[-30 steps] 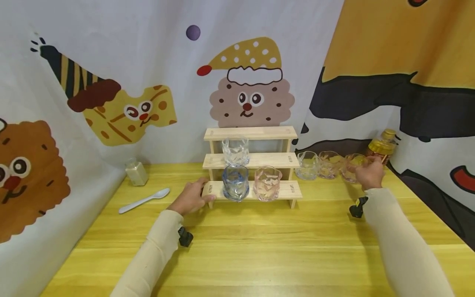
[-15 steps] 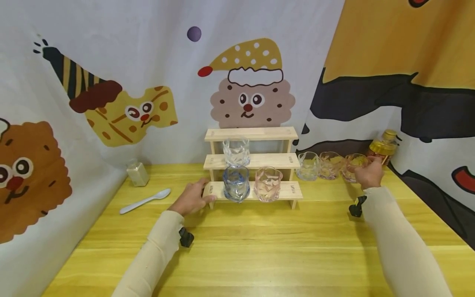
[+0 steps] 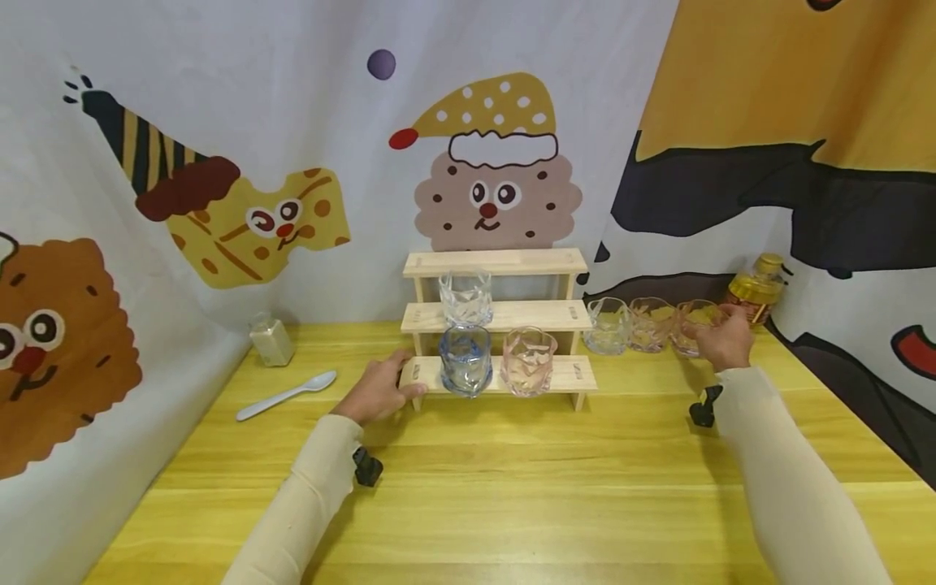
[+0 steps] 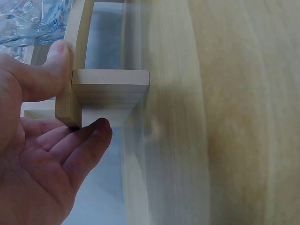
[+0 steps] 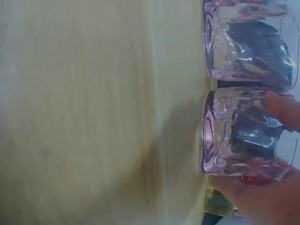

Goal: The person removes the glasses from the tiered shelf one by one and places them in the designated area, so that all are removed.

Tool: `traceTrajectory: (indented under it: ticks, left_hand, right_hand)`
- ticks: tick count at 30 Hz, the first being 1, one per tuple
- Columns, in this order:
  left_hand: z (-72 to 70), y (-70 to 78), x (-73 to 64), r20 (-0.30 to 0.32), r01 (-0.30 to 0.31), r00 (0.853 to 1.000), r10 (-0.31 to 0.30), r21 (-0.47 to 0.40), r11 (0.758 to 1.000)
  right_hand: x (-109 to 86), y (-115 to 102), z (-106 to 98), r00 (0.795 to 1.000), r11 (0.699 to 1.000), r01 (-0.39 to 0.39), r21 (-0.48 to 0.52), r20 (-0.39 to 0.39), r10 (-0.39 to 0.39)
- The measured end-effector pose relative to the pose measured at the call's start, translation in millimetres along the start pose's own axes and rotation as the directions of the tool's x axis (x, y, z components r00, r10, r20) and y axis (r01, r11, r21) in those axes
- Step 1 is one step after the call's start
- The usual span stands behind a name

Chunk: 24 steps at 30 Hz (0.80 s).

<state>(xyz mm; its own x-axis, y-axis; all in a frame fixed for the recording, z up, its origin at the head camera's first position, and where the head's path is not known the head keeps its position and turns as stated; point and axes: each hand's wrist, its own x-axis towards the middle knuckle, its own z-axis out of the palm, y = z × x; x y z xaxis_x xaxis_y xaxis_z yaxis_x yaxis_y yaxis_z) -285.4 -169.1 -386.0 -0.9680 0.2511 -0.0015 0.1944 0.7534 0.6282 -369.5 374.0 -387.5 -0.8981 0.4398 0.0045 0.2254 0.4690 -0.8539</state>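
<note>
My left hand (image 3: 373,392) grips the left end of the lowest step of a three-tier wooden stand (image 3: 497,262). In the left wrist view, its thumb lies on the board (image 4: 77,35) and the fingers are beneath. On that step stand a blue-tinted glass (image 3: 465,364) and a pink glass (image 3: 528,364); a clear glass (image 3: 466,301) is on the middle step. Far right, my right hand (image 3: 727,340) holds another pink glass (image 5: 248,136) between thumb and fingers. Beside it stand a second pink glass (image 3: 651,327) and a clear glass (image 3: 607,329) in a row.
Behind the right hand is a gold-capped bottle (image 3: 756,288). On the left of the yellow wooden table (image 3: 512,496) lie a white plastic spoon (image 3: 285,396) and a small jar (image 3: 270,341) of pale contents. A printed curtain (image 3: 307,97) hangs close behind the stand.
The right hand has shifted slightly left with the pink glass, close to its neighbour in the row. The left hand has stayed on the stand.
</note>
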Motion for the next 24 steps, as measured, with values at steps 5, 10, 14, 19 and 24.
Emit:
traceTrajectory:
  ticks: [5,10,14,19,24]
  left_hand:
    - [-0.5,0.2,0.2,-0.003,0.0,1.0,0.0,0.001,1.0]
    - [-0.6,-0.1,1.0,-0.01,-0.023,1.0,0.023,0.012,1.0]
    - [-0.4,0.9,1.0,-0.01,-0.025,1.0,0.025,0.015,1.0]
    - [-0.3,0.5,0.6,-0.018,-0.031,0.999,0.032,0.019,0.999]
    - [-0.7,0.4,0.6,-0.015,-0.032,0.999,0.033,0.032,0.999]
  right_hand:
    - [-4.4,-6,-7,0.996,0.995,0.049,-0.088,0.072,-0.043]
    - [-10.4,-19,-14,0.993,0.971,0.117,-0.207,0.052,-0.108]
    - [-19.5,-34,-14,0.98,0.945,0.178,-0.275,-0.04,-0.196]
    - [-41.4,-61,-4,0.945,0.929,0.286,-0.236,-0.091,-0.314]
    - [-63.4,-91,11,0.912,0.904,0.383,-0.19,-0.077,-0.402]
